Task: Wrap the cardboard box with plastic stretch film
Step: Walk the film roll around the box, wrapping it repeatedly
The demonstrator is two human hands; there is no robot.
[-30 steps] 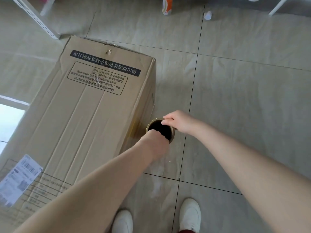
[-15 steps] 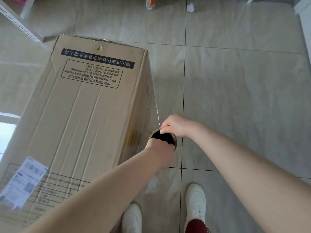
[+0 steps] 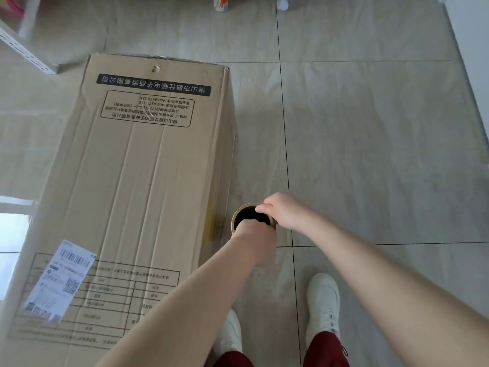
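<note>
Top left: a white perforated metal shelf rail (image 3: 26,53), slanting across the corner of the grey tiled floor (image 3: 383,141). Below it, at the left edge, a bright patch of reflected light (image 3: 13,234) on the tiles. Filling the left half, the large brown cardboard box (image 3: 148,181), lying on the floor with its long axis running away from the camera, top face creased lengthwise. Near its far end, a black printed band of white characters (image 3: 153,85) above a framed block of text. Near its close end, a white shipping label with barcode (image 3: 62,280), stuck askew over a printed table. Just beside the box's right flank, the upright roll of plastic stretch film (image 3: 239,210), seen end-on as a brown cardboard ring around a dark hollow; any film drawn across to the box too faint to make out. Left hand (image 3: 255,239) reaching in from below, back turned up, fingers curled over the near rim and tucked into the hollow, gripping the roll. Right hand (image 3: 285,211) coming from the right, thumb laid over the far rim, fingers curled down the outside, likewise gripping the roll. Lower down, two white shoes (image 3: 322,300) on the tiles beneath dark red trouser legs (image 3: 325,348), one shoe half hidden behind the left forearm. At the top edge, an orange-and-white container (image 3: 221,2) and a small white object (image 3: 282,2), both cut off. Far right, a white vertical surface (image 3: 473,49) along the floor's edge.
</note>
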